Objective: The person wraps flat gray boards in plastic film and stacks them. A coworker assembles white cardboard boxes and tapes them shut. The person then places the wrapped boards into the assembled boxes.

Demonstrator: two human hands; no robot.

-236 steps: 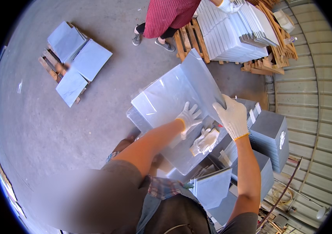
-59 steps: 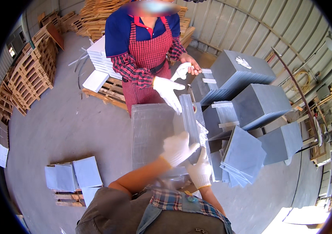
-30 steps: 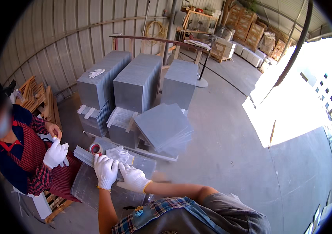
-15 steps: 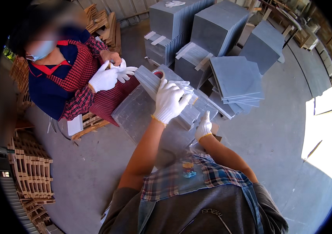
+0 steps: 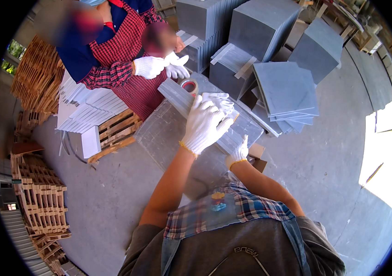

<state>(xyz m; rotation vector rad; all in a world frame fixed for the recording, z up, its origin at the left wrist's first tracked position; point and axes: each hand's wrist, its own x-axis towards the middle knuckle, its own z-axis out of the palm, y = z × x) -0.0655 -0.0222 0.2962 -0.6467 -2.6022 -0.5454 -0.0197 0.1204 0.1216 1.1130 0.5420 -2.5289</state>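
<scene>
A long stack of narrow grey strips (image 5: pixel 174 95) lies slantwise across a grey work surface (image 5: pixel 159 133). My left hand (image 5: pixel 204 124), in a white knit glove, lies over the middle of the stack with its fingers bent around it. At the near right end is my right hand (image 5: pixel 238 154), also gloved, its thumb pointing up against the stack; its other fingers are mostly hidden. Beyond the strips rest a roll of tape (image 5: pixel 189 86) with a red inner ring and a loose pair of white gloves (image 5: pixel 221 102).
A co-worker in a red checked apron (image 5: pixel 124 55) stands across at the left, white-gloved hands (image 5: pixel 159 67) together. Large grey panels (image 5: pixel 285 87) stand stacked at the back right. Wooden pallets (image 5: pixel 39 198) line the left; a cardboard box (image 5: pixel 256 156) sits beside my right hand.
My right hand has come in against the near end of the strips, while my left remains over the stack. The co-worker has leaned closer to the work surface, and the view has shifted slightly.
</scene>
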